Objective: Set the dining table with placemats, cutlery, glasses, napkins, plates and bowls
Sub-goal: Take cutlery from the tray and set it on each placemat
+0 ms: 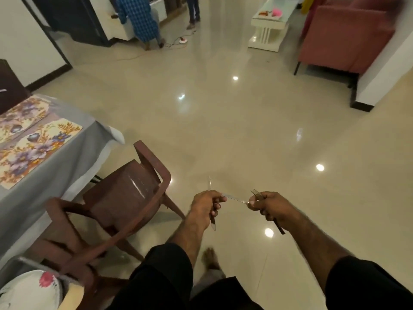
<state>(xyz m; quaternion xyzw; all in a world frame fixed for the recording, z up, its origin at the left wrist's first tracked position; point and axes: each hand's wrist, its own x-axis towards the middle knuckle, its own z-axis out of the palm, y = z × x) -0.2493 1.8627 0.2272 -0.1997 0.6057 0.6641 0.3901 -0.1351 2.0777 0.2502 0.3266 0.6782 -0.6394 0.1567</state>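
My left hand (pixel 206 205) grips a table knife (pixel 210 186), blade pointing up and handle end showing below the fist. My right hand (pixel 271 205) grips a fork (pixel 257 193) with a dark handle sticking out below, and its thumb and finger pinch the bowl end of a spoon (pixel 234 198). The spoon spans the gap between both hands; its other end lies at my left fingers. At the left stands the dining table (pixel 60 166) under a grey cloth, with two floral placemats (pixel 33 151) on it. A white flowered plate (pixel 29 289) shows at the bottom left corner.
A brown plastic armchair (pixel 116 204) stands between me and the table. Glossy tiled floor (pixel 223 130) spreads ahead. A red sofa (pixel 344 39) and a white coffee table (pixel 270 21) stand far right. Two people stand at the far end near a cable on the floor.
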